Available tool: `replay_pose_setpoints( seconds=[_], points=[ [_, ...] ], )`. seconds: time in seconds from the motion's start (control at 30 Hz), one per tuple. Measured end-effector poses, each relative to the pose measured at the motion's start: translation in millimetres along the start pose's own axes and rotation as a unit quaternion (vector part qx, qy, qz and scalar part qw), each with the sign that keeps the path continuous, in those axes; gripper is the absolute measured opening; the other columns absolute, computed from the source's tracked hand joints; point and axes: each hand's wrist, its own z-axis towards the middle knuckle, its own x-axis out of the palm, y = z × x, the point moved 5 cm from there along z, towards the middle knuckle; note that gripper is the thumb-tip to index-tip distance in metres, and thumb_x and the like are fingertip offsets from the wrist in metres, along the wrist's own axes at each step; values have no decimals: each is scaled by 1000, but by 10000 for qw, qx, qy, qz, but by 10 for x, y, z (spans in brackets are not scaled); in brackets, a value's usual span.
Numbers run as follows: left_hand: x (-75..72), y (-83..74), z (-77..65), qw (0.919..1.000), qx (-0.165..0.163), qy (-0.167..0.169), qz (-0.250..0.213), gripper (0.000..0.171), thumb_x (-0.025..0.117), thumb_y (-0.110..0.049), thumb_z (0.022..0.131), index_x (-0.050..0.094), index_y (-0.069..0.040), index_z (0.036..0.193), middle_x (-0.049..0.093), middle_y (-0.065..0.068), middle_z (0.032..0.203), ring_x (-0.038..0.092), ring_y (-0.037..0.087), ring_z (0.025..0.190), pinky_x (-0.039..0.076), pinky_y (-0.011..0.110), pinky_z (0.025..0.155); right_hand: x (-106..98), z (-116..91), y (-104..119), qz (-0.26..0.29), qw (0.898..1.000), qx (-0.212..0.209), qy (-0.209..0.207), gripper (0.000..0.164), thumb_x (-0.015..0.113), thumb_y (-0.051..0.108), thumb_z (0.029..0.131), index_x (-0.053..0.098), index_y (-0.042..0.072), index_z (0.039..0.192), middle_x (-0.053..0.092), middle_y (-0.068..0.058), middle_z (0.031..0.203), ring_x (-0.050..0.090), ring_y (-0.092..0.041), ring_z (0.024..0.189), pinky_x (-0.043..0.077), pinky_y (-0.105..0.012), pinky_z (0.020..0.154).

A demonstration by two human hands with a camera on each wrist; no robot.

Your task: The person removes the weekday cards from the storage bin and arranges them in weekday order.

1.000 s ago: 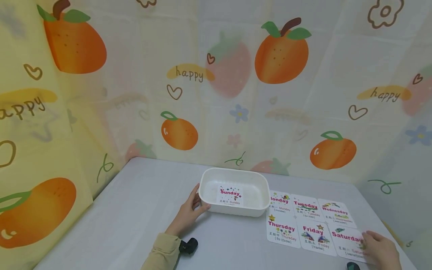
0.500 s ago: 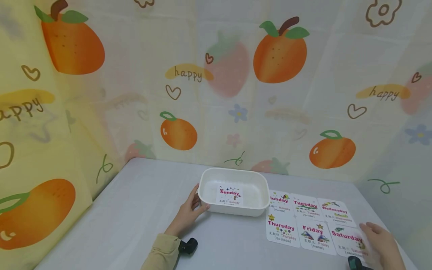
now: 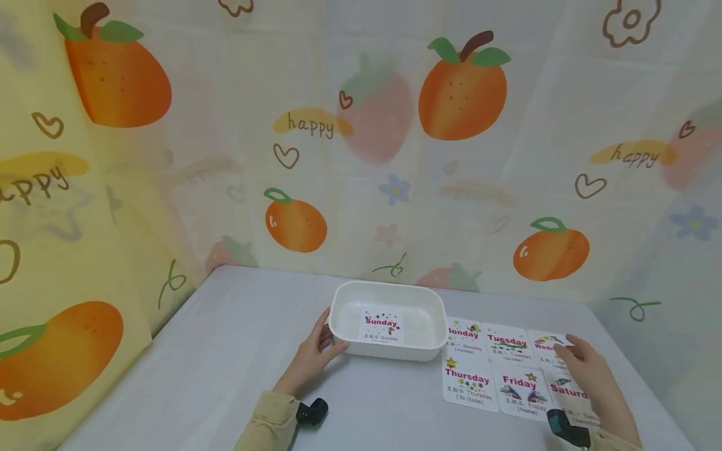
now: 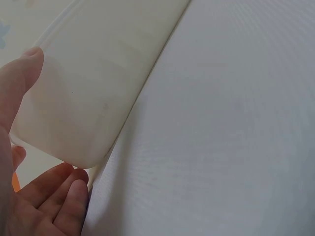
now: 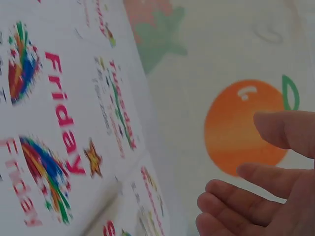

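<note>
A white plastic basin (image 3: 389, 352) stands on the table with the Sunday card (image 3: 379, 329) lying inside it. My left hand (image 3: 306, 357) grips the basin's left front corner; in the left wrist view its thumb (image 4: 33, 66) lies on the wall and the other fingers bend round the far end. To the right, my right hand (image 3: 588, 366) hovers over the Wednesday card (image 3: 541, 354) with thumb and fingers parted and nothing between them. Its wrist partly covers the Saturday card (image 3: 564, 398). The Friday card (image 3: 521, 391) and Tuesday card (image 3: 507, 346) lie just left of it.
The Monday card (image 3: 462, 341) sits close beside the basin's right end, with the Thursday card (image 3: 467, 385) in front of it. A fruit-patterned curtain (image 3: 338, 207) rises behind the white-covered table (image 3: 225, 376). Each wrist carries a small black camera (image 3: 313, 411).
My right hand has left the Saturday card's right edge and moved away from me and left, over the Wednesday card. My left hand stays on the basin.
</note>
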Motion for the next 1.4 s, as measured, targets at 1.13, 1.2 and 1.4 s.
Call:
replay_pose_setpoints(
  seconds=[1.13,1.2,1.4],
  points=[
    [3,27,13,9999,48,54,-101,92,70,-47,78,18,-23,149,45,17,134,46,31,120,40,40,99,1620,-208,1682,-195,9556,-2860,678,77,71,29,83,30,-1,142,30,-25,143,26,-43,130,27,-56,104],
    [3,18,8,9999,28,35,-106,93,70,-48,78,17,-22,149,44,18,135,46,32,120,40,40,99,1667,-211,1744,-200,9529,-2946,686,78,73,28,81,32,-1,141,32,-24,142,28,-42,129,28,-56,103],
    [5,4,2,9999,-4,45,-100,93,70,-47,78,16,-22,149,44,19,135,46,32,120,40,40,100,1791,-210,1907,-141,9481,-3081,771,79,77,23,77,34,-4,139,36,-24,140,31,-40,128,29,-52,104]
  ],
)
